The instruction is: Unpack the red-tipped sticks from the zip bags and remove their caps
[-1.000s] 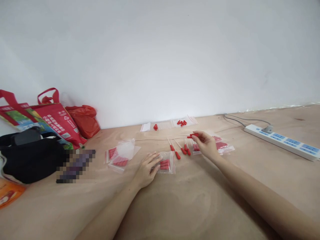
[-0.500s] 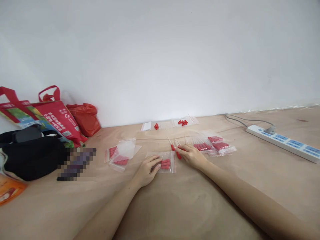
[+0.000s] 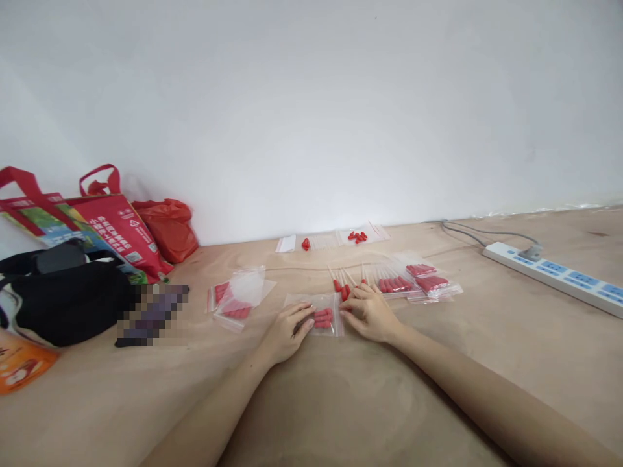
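My left hand (image 3: 291, 329) is closed on the left end of a clear zip bag (image 3: 337, 324), thumb and fingers pressed onto it. Inside the bag lie several red foam-like pieces (image 3: 322, 318). Beside the bag's right edge is my right hand (image 3: 374, 314), its thumb stretched to the bag and apart from the fingers. Those fingers reach over loose pale sticks with red ends (image 3: 345, 293); whatever lies under the palm is hidden. Right of them, more red-ended sticks (image 3: 395, 284) rest in a row on a bag.
Filled zip bags (image 3: 233, 305) lie to the left, others (image 3: 431, 282) to the right. Small red pieces (image 3: 357, 237) sit on a bag near the wall. A power strip (image 3: 559, 275) stands right; shopping bags (image 3: 114, 227) and a black bag (image 3: 68, 298) crowd the left.
My right hand has shifted slightly down toward the zip bag, and its thumb now meets the bag's right edge. More of the red stick ends shows. My left hand stays put.
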Demonstrator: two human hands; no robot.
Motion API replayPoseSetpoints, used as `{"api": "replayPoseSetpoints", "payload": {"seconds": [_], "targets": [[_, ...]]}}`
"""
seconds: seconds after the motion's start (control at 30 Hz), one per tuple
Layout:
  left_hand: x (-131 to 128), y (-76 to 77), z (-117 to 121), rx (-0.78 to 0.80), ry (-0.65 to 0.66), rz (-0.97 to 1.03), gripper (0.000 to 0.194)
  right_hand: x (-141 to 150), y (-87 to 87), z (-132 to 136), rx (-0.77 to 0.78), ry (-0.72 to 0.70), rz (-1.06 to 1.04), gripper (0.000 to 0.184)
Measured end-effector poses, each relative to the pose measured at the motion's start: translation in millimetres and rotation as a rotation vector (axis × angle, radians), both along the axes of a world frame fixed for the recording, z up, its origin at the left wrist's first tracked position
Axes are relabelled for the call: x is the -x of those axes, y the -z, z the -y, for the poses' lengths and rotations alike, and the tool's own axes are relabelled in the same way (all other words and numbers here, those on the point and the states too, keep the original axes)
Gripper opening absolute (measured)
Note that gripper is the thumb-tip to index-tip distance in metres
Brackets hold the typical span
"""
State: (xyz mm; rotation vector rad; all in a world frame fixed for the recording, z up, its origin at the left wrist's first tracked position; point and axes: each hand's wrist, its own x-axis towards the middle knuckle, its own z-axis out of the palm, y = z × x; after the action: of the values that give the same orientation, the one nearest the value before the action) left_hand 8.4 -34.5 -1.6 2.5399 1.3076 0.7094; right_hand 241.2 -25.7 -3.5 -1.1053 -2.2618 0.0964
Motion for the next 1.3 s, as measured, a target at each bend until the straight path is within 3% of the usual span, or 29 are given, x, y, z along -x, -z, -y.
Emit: {"api": "replayPoseSetpoints", "payload": {"seconds": [0.27,0.53,0.67,0.97,1.17,1.3], "targets": [[-0.4,-4.3,3.9,0.024,0.077,0.021,0.029,10.3,-5.6,5.4,0.095,-0.004,0.132,0.017],[-0.3,-3.5,3.2,0.015,0.087,0.015,0.028,14.0,-0.6,5.0,0.111,-0.153,0.024,0.031],[-1.3,-5.8,4.2,0.010,0.095,0.023,0.027,19.2,-2.0,6.2,0.143,-0.134,0.059,0.042],[0.1,-4.7,4.4,0.044,0.094,0.025,0.029,36.0,-5.1,10.0,0.212,-0.041,0.027,0.019],[1.1,-3.0,3.4,0.064,0.075,0.009,0.034,36.1,-9.6,16.4,0.338,-0.015,-0.029,0.021],[1.0,-3.0,3.9,0.073,0.066,0.012,0.034,34.0,-14.3,19.8,0.328,0.011,0.021,0.018]]}}
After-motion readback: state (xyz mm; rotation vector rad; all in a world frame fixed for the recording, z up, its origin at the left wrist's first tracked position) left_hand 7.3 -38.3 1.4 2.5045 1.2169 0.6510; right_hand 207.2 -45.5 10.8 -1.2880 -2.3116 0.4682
